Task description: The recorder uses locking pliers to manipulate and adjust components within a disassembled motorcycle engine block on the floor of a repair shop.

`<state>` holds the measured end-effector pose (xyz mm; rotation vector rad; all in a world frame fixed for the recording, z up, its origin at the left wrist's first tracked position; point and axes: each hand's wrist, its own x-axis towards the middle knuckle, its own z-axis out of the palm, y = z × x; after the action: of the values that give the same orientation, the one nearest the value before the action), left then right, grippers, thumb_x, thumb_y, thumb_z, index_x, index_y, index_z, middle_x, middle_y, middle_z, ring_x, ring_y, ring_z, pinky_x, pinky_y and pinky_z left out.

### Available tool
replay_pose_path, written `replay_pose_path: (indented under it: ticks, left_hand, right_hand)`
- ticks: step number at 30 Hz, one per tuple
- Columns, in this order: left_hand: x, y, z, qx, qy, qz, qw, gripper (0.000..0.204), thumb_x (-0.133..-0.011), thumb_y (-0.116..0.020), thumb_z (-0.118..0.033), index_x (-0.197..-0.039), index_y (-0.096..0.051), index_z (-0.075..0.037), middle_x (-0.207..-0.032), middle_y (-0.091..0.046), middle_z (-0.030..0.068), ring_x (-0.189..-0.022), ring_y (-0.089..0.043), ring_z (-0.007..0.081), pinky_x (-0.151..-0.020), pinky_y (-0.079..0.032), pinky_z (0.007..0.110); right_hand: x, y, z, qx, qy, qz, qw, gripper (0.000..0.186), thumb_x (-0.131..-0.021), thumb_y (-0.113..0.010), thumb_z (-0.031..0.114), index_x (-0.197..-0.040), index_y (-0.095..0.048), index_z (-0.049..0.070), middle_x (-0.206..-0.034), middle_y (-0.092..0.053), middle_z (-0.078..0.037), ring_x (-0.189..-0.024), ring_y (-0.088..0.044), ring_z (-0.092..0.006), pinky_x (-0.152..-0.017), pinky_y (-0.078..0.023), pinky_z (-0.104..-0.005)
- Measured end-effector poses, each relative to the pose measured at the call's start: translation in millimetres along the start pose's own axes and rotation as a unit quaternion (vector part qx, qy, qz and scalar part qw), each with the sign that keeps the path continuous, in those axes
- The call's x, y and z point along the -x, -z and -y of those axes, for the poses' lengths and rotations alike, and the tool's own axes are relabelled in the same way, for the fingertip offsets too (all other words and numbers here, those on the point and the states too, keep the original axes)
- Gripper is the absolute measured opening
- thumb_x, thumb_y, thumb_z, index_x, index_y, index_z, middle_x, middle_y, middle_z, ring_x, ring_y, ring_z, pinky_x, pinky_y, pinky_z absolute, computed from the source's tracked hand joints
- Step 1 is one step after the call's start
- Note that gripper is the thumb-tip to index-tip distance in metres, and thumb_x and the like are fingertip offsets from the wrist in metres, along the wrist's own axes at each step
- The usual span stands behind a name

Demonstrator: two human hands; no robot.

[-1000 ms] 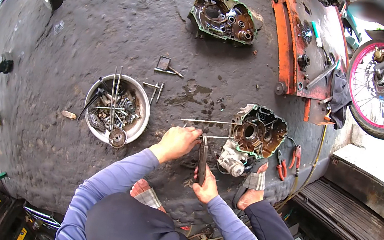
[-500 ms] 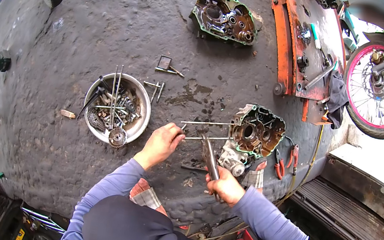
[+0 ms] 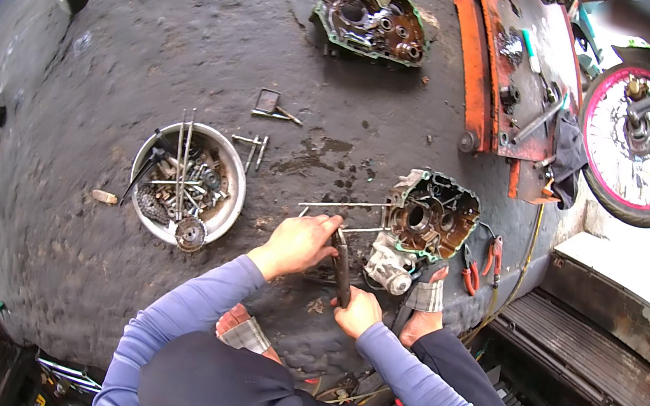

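My left hand [image 3: 300,248] is closed around the outer part of the lower long metal stud [image 3: 363,230], whose end my fingers hide. That stud and an upper stud [image 3: 341,204] stick out leftward from an engine crankcase half [image 3: 433,216] with a green gasket edge. My right hand [image 3: 359,312] grips a dark, long-handled metal tool [image 3: 343,272]; its exact kind is unclear. The tool's upper end meets the lower stud beside my left fingertips. A pale metal housing [image 3: 391,265] sits just below the crankcase half.
A metal bowl [image 3: 233,215] of bolts, a chain and a gear stands at left. Another crankcase half [image 3: 374,20] lies at the far side. Red-handled pliers [image 3: 469,275] lie right of the crankcase, near my foot [image 3: 419,324]. An orange metal stand [image 3: 477,66] bears tools beside a pink-rimmed wheel [image 3: 641,139].
My left hand has moved right along the lower stud, toward the crankcase. My right hand has shifted slightly left, and the tool's head now touches near my left fingers. The view has shifted slightly.
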<state>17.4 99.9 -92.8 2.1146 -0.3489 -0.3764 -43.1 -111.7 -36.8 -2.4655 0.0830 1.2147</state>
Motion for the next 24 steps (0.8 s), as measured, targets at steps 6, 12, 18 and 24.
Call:
replay_pose_path:
  ticks: [6,12,18,24]
  left_hand:
    - [-3.5,-1.1,1.0,-0.022,-0.008,-0.012,1.000,0.057,-0.080,-0.071,-0.034,-0.126,-0.051,-0.008,-0.095,-0.065,0.0129,-0.083,-0.066,0.0330,-0.068,-0.052,0.043]
    - [-6.2,-1.2,-0.2,-0.025,0.007,0.010,1.000,0.056,-0.079,-0.074,-0.031,-0.126,-0.053,-0.010,-0.095,-0.066,0.0119,-0.083,-0.066,0.0347,-0.067,-0.051,0.045]
    - [-5.6,-3.7,3.8,-0.051,-0.018,0.009,0.998,0.059,-0.082,-0.070,-0.039,-0.130,-0.051,-0.009,-0.092,-0.064,0.0123,-0.081,-0.066,0.0323,-0.067,-0.052,0.044]
    - [-4.0,-1.0,4.8,-0.058,-0.012,0.016,0.998,0.060,-0.082,-0.070,-0.040,-0.130,-0.051,-0.009,-0.091,-0.064,0.0124,-0.080,-0.066,0.0322,-0.066,-0.052,0.043]
  right_hand:
    - [-2.6,-6.4,-6.7,-0.506,-0.157,0.199,0.824,0.046,-0.072,-0.054,-0.014,-0.115,-0.052,0.004,-0.090,-0.051,-0.001,-0.088,-0.062,-0.0161,-0.075,-0.062,-0.0382]
    - [-9.9,-20.5,-15.5,-0.521,-0.107,0.154,0.833,0.048,-0.076,-0.058,-0.008,-0.123,-0.051,0.002,-0.090,-0.060,-0.003,-0.084,-0.064,-0.0171,-0.065,-0.062,-0.0364]
    - [-6.2,-22.6,-14.9,-0.278,-0.075,0.101,0.952,0.037,-0.083,-0.061,-0.001,-0.119,-0.054,-0.002,-0.095,-0.063,-0.007,-0.083,-0.067,-0.0153,-0.060,-0.061,-0.0311]
    - [-7.8,-13.0,-0.8,-0.317,-0.116,0.085,0.937,0.027,-0.079,-0.061,-0.006,-0.106,-0.060,-0.003,-0.085,-0.067,-0.008,-0.069,-0.067,-0.0156,-0.059,-0.060,-0.0310]
